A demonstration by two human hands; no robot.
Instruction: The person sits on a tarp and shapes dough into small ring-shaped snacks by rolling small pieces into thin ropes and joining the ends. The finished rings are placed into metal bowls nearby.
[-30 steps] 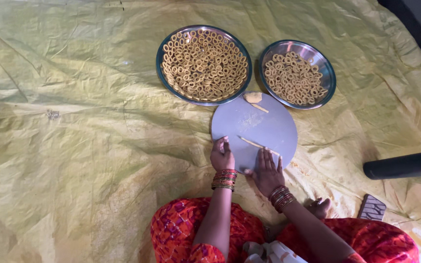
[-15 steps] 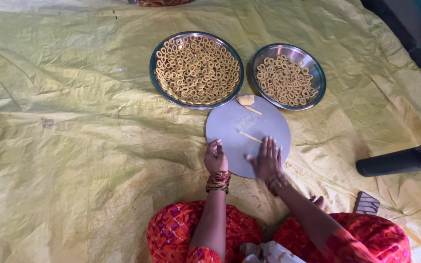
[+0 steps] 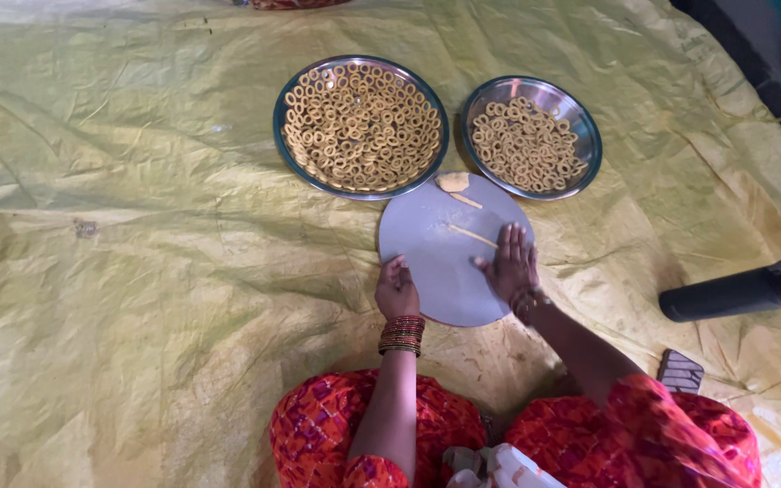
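Head view: round grey board lay on the yellow sheet, thin dough strip on it, just below two steel plates of rings. Right hand lay flat, fingers spread, near the strip. Left hand curled at the board's edge.

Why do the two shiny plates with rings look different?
The left plate is bigger than the right plate. The left plate is packed with dough rings almost to its rim; the right plate shows bare metal around its pile. The left plate sits nearer the left hand, the right plate nearer the right hand. Both are round, steel and rest on the yellow sheet.
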